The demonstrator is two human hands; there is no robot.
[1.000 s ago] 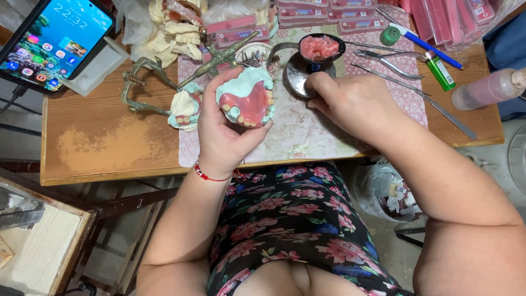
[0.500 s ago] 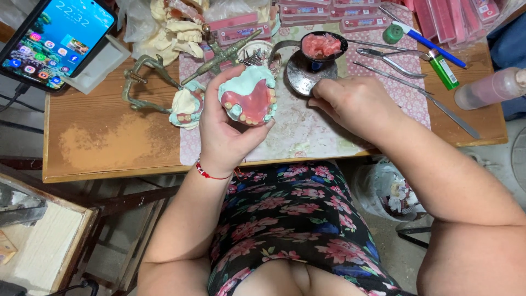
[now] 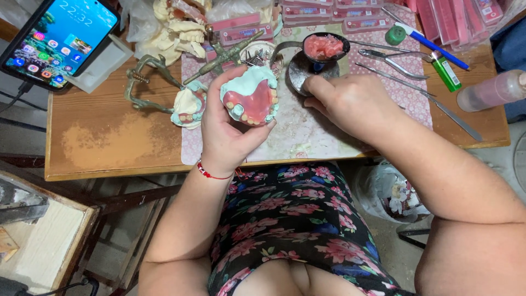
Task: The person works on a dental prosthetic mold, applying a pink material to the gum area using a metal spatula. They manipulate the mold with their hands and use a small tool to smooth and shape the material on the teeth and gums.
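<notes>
Above the table's edge, the left hand grips a denture cast; the right hand pinches closed beside it.

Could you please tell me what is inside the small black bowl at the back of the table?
The small black bowl holds lumps of pink wax-like material. They cover its bottom, so whatever lies under them cannot be seen.
</notes>
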